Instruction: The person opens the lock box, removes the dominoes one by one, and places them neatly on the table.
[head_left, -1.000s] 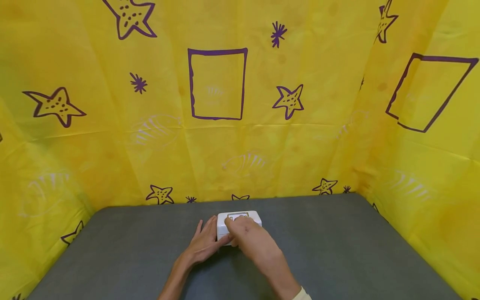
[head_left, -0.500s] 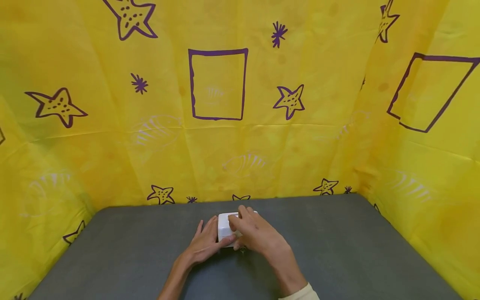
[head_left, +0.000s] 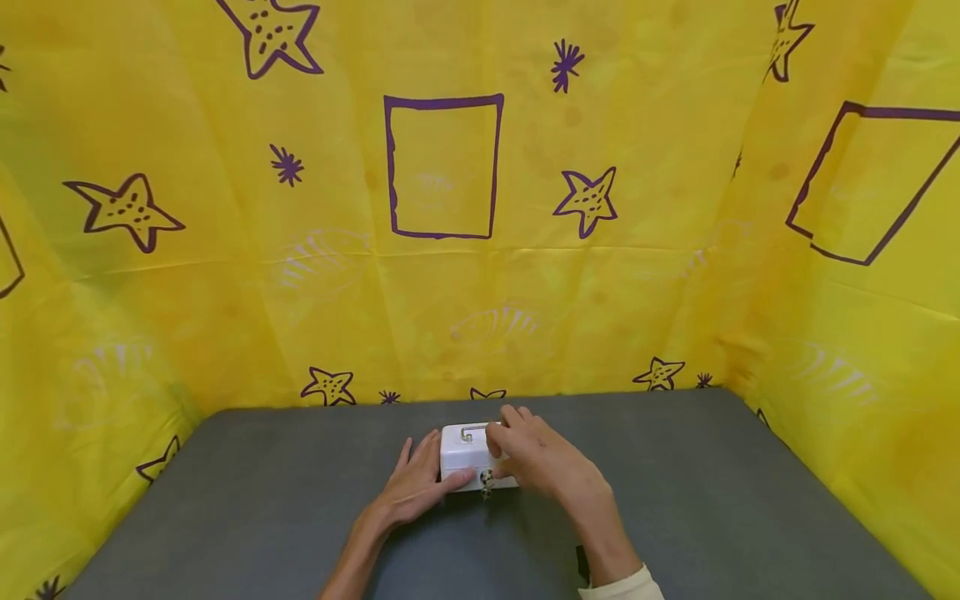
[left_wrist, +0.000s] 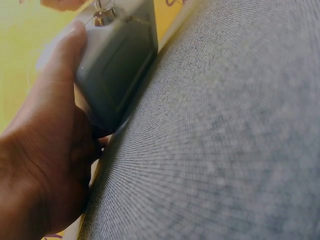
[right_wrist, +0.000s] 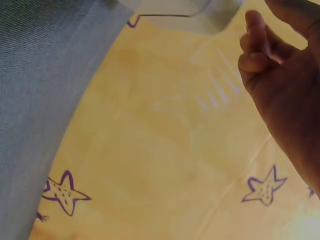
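A small white cash box (head_left: 459, 454) with a metal carrying handle (head_left: 468, 432) on its lid sits on the grey table. From the lock on its front hang keys (head_left: 487, 481), also showing at the top of the left wrist view. My left hand (head_left: 414, 483) lies along the box's left side with straight fingers, its thumb pressing the front left of the lock. My right hand (head_left: 546, 457) hovers at the box's right front, hiding that end. In the right wrist view its fingers (right_wrist: 254, 62) are loosely curled, with the thumb apart and nothing held.
Yellow cloth walls (head_left: 420, 325) with purple starfish and square drawings enclose the table (head_left: 675, 483) at the back and both sides. The box stands near the table's back edge.
My right hand has drawn back to the right from over the lid and lock, uncovering the handle's left part and the keys. The left hand stays at the box.
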